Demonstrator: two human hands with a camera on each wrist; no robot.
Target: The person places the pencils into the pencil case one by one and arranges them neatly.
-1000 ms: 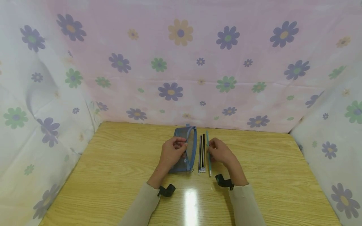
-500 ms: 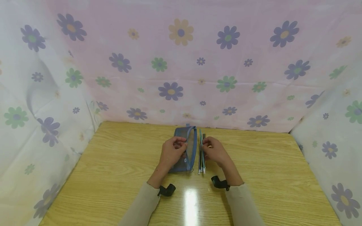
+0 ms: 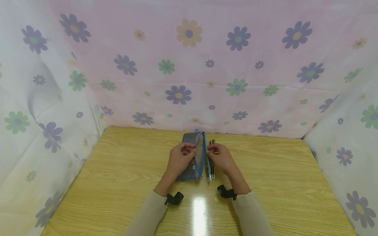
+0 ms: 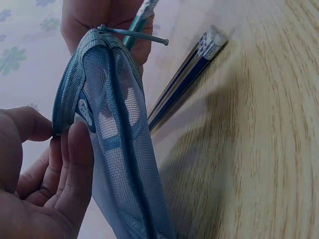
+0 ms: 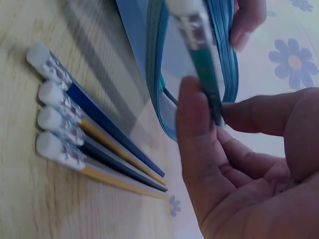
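Note:
A blue mesh zip pencil case (image 3: 189, 168) stands on the table with its mouth gaping toward the right. My left hand (image 3: 180, 159) pinches the near side of its zipped rim, as the left wrist view shows with the thumb and finger on the zipper tape (image 4: 61, 112). Between thumb and fingers my right hand (image 3: 221, 159) pinches a teal pencil (image 5: 203, 67), white eraser end toward me, right at the case's opening. Several dark and yellow pencils (image 5: 109, 117) lie side by side on the table, partly behind the right hand in the head view.
The wooden table (image 3: 133, 157) runs back to a pink flowered cloth (image 3: 189, 72), with pale flowered cloths on both sides. Black camera mounts sit on both wrists (image 3: 175, 198). A zipper pull (image 4: 137, 35) sticks out from the case's end.
The right hand has carried the teal pencil leftward, over the row of pencils, to the case's rim. My left hand has kept its grip on the case and barely moved.

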